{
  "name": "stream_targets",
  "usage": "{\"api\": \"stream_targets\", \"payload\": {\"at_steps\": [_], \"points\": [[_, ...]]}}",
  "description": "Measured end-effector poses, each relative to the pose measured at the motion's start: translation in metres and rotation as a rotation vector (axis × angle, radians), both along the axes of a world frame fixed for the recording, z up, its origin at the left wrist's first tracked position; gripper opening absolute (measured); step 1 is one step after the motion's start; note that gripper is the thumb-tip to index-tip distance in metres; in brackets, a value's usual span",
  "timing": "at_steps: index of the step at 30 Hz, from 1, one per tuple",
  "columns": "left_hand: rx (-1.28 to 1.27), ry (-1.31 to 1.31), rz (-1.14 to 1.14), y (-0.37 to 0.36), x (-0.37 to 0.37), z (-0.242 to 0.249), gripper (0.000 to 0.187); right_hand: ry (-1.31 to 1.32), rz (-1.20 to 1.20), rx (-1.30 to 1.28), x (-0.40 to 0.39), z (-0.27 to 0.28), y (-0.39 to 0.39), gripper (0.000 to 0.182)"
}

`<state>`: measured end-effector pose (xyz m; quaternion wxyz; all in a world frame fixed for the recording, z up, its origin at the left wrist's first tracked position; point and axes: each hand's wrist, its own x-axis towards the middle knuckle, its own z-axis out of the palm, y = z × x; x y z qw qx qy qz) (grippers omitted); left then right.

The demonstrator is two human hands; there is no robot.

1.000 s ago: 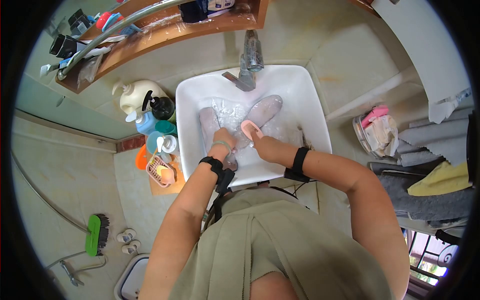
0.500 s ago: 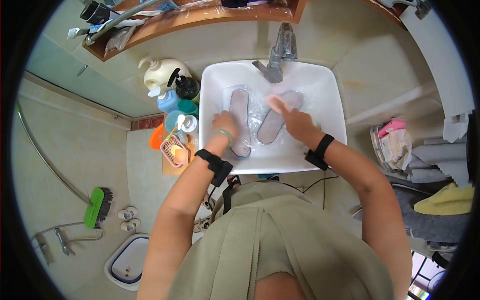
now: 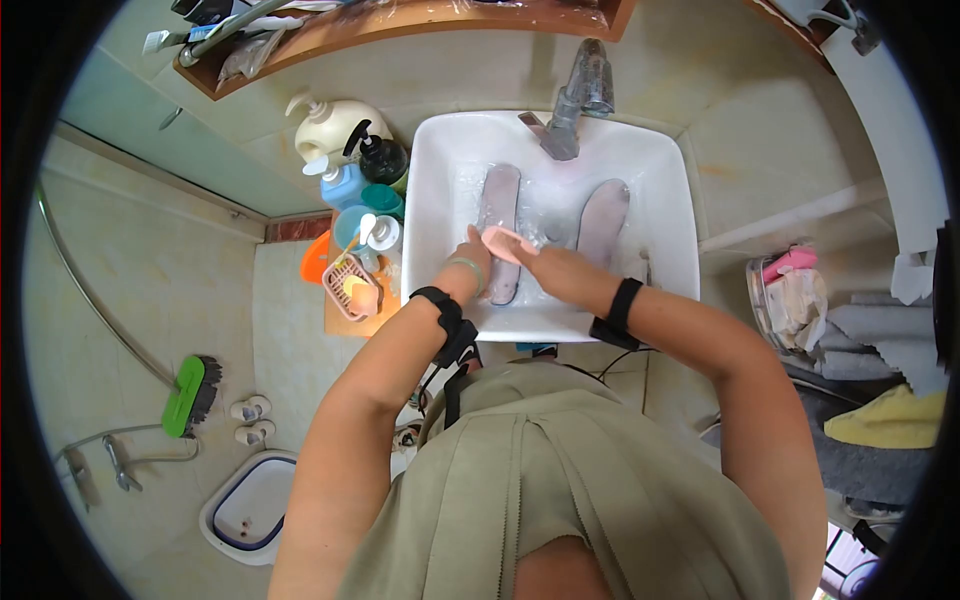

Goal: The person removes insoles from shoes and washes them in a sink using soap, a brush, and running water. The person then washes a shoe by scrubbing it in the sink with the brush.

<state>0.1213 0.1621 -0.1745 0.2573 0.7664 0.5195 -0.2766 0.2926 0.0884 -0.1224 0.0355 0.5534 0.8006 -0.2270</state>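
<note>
Two pale greyish-pink insoles lie in the wet white sink (image 3: 665, 210): the left insole (image 3: 500, 195) nearly upright in view, the right insole (image 3: 604, 222) slightly slanted. My right hand (image 3: 552, 270) is closed on a small pink brush (image 3: 508, 244), which is over the middle of the left insole. My left hand (image 3: 473, 265) is at that insole's left edge, its fingers curled against it and partly hidden near the brush. Suds and water show around both insoles.
A grey faucet (image 3: 568, 120) rises at the sink's back edge. Pump bottles (image 3: 380, 160), cups and a pink soap basket (image 3: 350, 285) crowd the left side. A wooden shelf (image 3: 420, 18) hangs above. To the right are a clear container (image 3: 790, 300) and folded cloths (image 3: 880, 330).
My right hand has carried the pink brush left, from the right insole to the left one. My left hand has come onto the left insole's edge. The right insole has shifted and turned more upright.
</note>
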Motion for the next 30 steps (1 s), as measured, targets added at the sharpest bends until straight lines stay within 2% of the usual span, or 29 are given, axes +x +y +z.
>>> {"api": "stream_targets", "payload": {"at_steps": [1,2,3,5,7,9,10,11,12,13,14,15,17,18,19,20,21,22,23,24,25,27,28,30], "points": [[-0.032,0.03,-0.012,0.001,0.001,0.001,0.134,0.006,-0.004,0.022,0.001,-0.008,0.005,0.044],[-0.061,0.059,-0.024,0.004,0.003,0.002,0.134,0.052,-0.038,0.162,0.006,-0.015,0.014,0.044],[-0.063,0.06,-0.021,0.006,0.004,0.0,0.134,0.054,-0.034,0.16,0.011,-0.015,0.026,0.044],[-0.074,0.073,-0.057,0.007,0.004,-0.003,0.134,-0.02,-0.227,0.196,0.015,-0.015,0.045,0.043],[-0.068,0.111,-0.128,0.009,0.006,0.001,0.133,0.027,-0.183,0.172,0.011,-0.021,0.041,0.043],[-0.068,0.142,-0.204,0.015,0.009,-0.005,0.132,0.05,-0.012,0.009,0.004,-0.025,0.018,0.042],[-0.18,0.163,-0.279,0.025,0.013,-0.013,0.128,0.027,0.054,-0.125,-0.001,-0.004,0.006,0.039],[-0.289,0.182,-0.351,0.03,0.015,-0.022,0.123,0.027,0.055,-0.128,0.0,0.0,0.005,0.039],[-0.292,0.18,-0.349,0.028,0.014,-0.019,0.123,0.014,0.051,-0.164,0.002,0.002,0.004,0.038],[-0.15,0.098,-0.29,0.022,0.011,-0.011,0.115,0.002,0.048,-0.2,0.005,0.0,0.002,0.038],[-0.007,0.017,-0.229,0.015,0.009,-0.003,0.107,0.008,0.05,-0.019,0.01,-0.008,0.008,0.033],[-0.006,0.017,-0.225,0.011,0.008,0.001,0.107,0.008,0.054,-0.018,0.012,-0.006,0.016,0.033],[0.041,-0.098,0.073,0.003,0.006,0.011,0.095,0.03,-0.066,-0.086,0.013,-0.004,0.028,0.034],[0.043,-0.095,0.073,0.003,0.004,0.009,0.095,0.016,-0.078,-0.028,0.011,-0.01,0.027,0.035],[0.098,-0.207,0.165,0.003,0.001,0.004,0.086,0.019,-0.081,-0.027,0.011,-0.021,0.027,0.035],[0.153,-0.322,0.253,0.005,0.0,-0.001,0.077,0.079,-0.085,-0.024,0.012,-0.031,0.028,0.036],[0.154,-0.324,0.247,0.009,-0.001,0.003,0.077,0.136,-0.089,-0.018,0.014,-0.036,0.029,0.037],[-0.061,-0.52,0.581,0.015,-0.002,0.009,0.062,0.134,-0.094,-0.017,0.012,-0.018,0.025,0.037],[-0.286,-0.709,0.915,0.019,-0.004,0.014,0.048,0.293,-0.284,-0.225,0.008,0.001,0.02,0.038],[-0.393,-0.971,1.191,0.02,-0.007,0.004,0.039,0.454,-0.472,-0.431,0.002,0.016,0.016,0.038],[-0.389,-0.975,1.189,0.016,-0.005,0.02,0.039,0.453,-0.47,-0.425,-0.002,0.016,0.015,0.038],[-0.54,-1.225,1.669,0.006,-0.003,0.048,0.038,0.781,-0.576,-0.459,-0.01,0.017,0.016,0.043],[-0.842,-1.491,1.507,0.003,-0.011,0.048,0.043,0.79,-0.637,-0.449,-0.022,0.021,0.016,0.043],[-0.873,-1.574,1.555,0.0,-0.008,0.05,0.046,0.713,-0.57,-0.449,-0.042,0.035,0.013,0.044]]}}
